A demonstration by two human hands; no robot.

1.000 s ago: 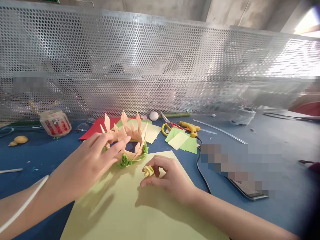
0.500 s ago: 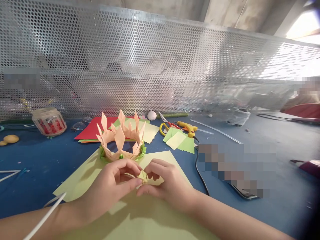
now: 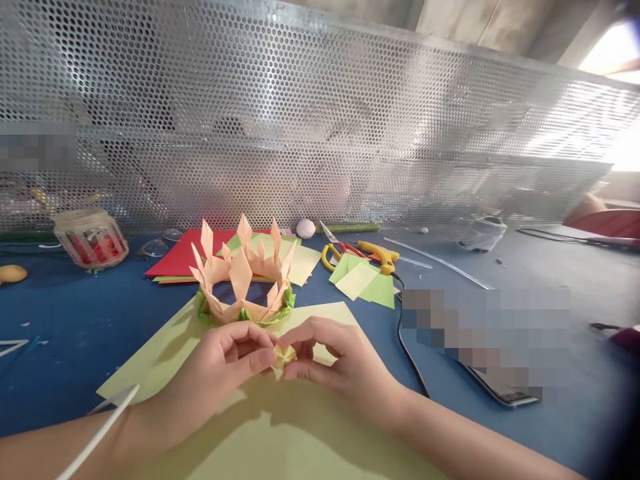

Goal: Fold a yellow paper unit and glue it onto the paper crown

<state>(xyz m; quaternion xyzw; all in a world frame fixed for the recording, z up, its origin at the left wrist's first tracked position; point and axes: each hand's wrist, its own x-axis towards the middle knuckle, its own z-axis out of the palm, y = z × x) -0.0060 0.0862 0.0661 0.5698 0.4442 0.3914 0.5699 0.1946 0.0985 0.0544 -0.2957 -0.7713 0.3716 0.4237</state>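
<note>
My left hand [image 3: 220, 373] and my right hand [image 3: 340, 363] meet over a large pale yellow sheet [image 3: 280, 433] on the blue table. Both pinch a small folded yellow paper piece [image 3: 283, 356] between thumb and fingertips. Just beyond the hands stands a peach paper crown-like flower [image 3: 243, 277] with green paper at its base. A thin white cord [image 3: 95, 437] runs along my left forearm.
Red and yellow sheets [image 3: 180, 257] lie behind the flower. Scissors [image 3: 336, 252], a yellow glue gun [image 3: 383, 257] with a black cable [image 3: 407, 347], folded green squares [image 3: 365, 283], a jar [image 3: 91, 238] and a white ball [image 3: 305, 229] stand before a perforated metal screen [image 3: 320, 133].
My left hand left the paper flower and came back to the small yellow piece. Both hands now pinch it together, where one second ago only the right hand held it.
</note>
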